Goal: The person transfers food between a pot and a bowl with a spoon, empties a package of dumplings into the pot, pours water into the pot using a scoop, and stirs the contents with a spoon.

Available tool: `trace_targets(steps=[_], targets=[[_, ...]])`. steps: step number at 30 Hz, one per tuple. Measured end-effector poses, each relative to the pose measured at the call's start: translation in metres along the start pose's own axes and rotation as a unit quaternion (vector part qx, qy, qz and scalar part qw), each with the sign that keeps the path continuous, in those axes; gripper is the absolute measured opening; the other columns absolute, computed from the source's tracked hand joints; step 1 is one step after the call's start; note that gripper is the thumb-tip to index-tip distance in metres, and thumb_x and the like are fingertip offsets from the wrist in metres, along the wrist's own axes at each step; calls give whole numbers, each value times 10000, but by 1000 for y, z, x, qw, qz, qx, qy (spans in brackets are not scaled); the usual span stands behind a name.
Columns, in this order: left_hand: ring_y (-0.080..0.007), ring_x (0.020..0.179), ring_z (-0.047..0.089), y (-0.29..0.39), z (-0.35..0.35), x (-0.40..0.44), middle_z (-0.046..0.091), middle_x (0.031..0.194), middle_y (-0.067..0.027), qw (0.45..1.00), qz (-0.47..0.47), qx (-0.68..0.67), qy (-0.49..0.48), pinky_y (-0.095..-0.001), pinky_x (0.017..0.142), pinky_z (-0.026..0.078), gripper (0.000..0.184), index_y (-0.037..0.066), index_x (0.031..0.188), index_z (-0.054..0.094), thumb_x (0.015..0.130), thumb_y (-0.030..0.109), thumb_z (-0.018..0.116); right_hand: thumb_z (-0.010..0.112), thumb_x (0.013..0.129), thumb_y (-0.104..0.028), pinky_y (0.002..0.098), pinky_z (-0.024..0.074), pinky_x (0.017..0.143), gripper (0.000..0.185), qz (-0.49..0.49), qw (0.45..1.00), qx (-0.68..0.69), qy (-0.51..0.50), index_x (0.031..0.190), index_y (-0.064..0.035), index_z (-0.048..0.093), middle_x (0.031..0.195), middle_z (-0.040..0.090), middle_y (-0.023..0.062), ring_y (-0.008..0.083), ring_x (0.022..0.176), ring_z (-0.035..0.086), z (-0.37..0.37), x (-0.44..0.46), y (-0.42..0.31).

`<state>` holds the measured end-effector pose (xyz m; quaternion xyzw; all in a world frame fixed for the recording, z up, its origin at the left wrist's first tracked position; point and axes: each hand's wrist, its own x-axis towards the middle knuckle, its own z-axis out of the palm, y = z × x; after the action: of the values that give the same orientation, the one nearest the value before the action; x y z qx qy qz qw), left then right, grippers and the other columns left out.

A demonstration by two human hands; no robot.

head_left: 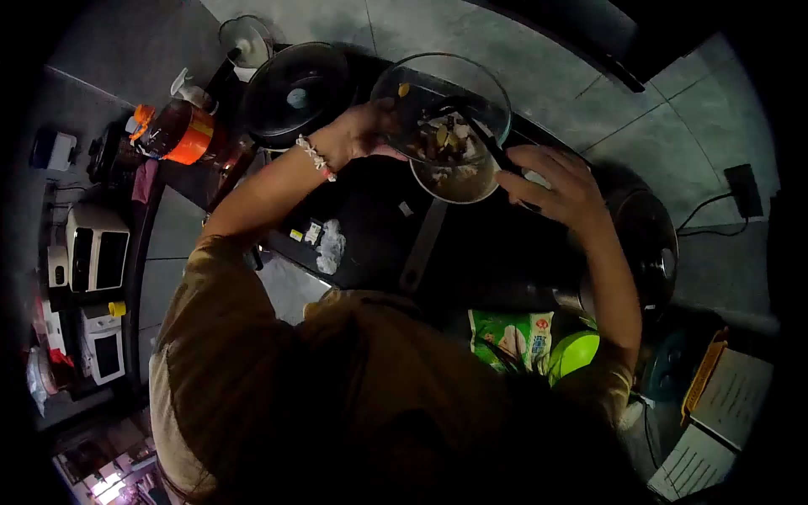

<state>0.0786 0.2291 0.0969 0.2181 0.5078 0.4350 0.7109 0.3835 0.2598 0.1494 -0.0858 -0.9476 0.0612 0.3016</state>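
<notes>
Bowl (502, 94) above pan (459, 192), lid (282, 105) left of bowl, bottle (187, 136) left of lid, packet (511, 338) before and right of pan

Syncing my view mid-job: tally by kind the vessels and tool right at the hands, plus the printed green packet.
Clear bowl: 1
Pan beneath it: 1
Black utensil: 1
Green packet: 1
Total: 4

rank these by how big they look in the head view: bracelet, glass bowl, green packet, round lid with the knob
Largest to smallest, as they look:
1. glass bowl
2. round lid
3. green packet
4. bracelet
</notes>
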Motion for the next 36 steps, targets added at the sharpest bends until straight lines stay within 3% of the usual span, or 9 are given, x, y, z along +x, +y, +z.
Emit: trace_targets(steps=[1,4,12,13,15,16,20,26,36], targets=[[-414,1202,350,1,-4,-3,246,1347,-217,1000,2,-2,0,-592,848,442,505,25,1353,158,918,121,396,685,706,-117,274,516,596,293,-115,990,-59,52,991,-154,625,916,579,70,191,789,614,-2,3,-7],[-458,1187,344,-4,-21,-17,240,1349,-247,986,-97,-134,-27,-587,837,453,523,22,1362,127,933,168,387,686,676,-98,265,511,578,314,-163,983,-63,55,982,-151,631,942,569,53,178,775,618,12,-1,-25],[-552,1125,343,-8,-20,-101,201,1362,-275,986,-96,-138,4,-536,877,445,526,9,1355,122,928,155,393,552,738,83,276,516,659,283,-31,997,47,54,971,-61,621,929,579,84,186,741,624,2,-7,-76],[-552,1125,343,-10,-22,-109,201,1362,-275,987,-99,-130,-4,-536,877,445,526,9,1355,122,928,155,393,538,773,71,282,515,675,233,32,980,133,148,972,-33,602,937,583,97,187,746,622,1,-5,-83],[-538,1111,376,-14,-24,-123,239,1356,-270,983,-112,-138,-33,-526,869,456,537,45,1368,131,907,89,403,466,895,-52,285,511,683,155,135,897,260,332,1001,32,541,918,599,142,192,733,616,3,-5,-96],[-538,1111,376,-14,-20,-132,239,1356,-270,983,-122,-126,-46,-526,869,456,537,45,1368,131,907,89,403,466,895,-52,285,511,683,155,145,896,244,341,1001,32,541,918,599,142,192,733,616,0,-5,-103],[-449,1098,461,-24,-26,-139,388,1254,-287,981,-134,23,-141,-535,882,441,569,54,1369,116,871,34,391,437,918,-315,257,431,601,343,419,693,363,461,1025,5,500,656,569,111,158,594,545,-7,-27,-158],[-419,1002,543,-36,10,-120,395,1258,-271,877,-237,181,-377,-503,862,454,616,105,1380,126,857,51,447,420,928,-297,231,414,441,270,476,548,213,654,889,-37,483,603,544,73,138,476,532,40,-55,-308],[-407,1043,509,-200,110,-187,397,1233,-237,697,-400,389,-450,-548,885,406,617,145,1337,224,813,-31,501,391,928,-330,247,413,473,301,528,282,-117,793,889,-42,468,619,533,78,143,514,538,123,-87,-576]])
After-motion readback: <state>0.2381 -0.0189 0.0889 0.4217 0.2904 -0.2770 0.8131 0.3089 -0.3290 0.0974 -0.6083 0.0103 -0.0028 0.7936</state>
